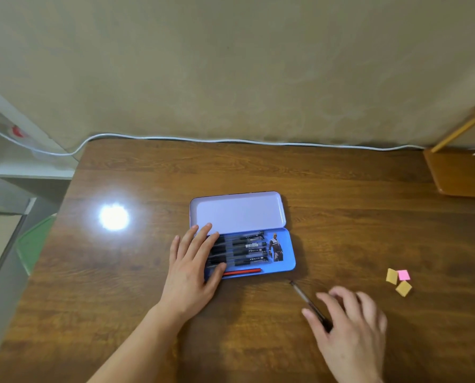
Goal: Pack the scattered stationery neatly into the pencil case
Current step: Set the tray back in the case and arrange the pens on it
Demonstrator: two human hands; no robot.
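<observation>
Centrally on the wooden table (pixel 148 272): open blue pencil case (pixel 286 261), lid flat toward the wall, black pens (pixel 244 250) in a row inside and a red pencil (pixel 241 271) along the near edge. Left hand (pixel 192 269) flat, fingers spread over the case's left end, gripping nothing. Lower right: right hand (pixel 349 324), blurred, fingers loosely curled over a dark pen (pixel 302 293) on the table, grasp impossible to tell; three small erasers (pixel 399 280) further right.

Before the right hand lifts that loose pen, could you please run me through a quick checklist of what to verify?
1. Pencil case open, lid back: ok.
2. Left hand steadying the case: ok.
3. Right hand gripping the loose pen: cannot tell, blurred.
4. Room left in the case: ok, bare floor at its right end.
5. Red pencil lying flat along the front: ok.
6. All stationery packed: not ok, three erasers on the table.
</observation>
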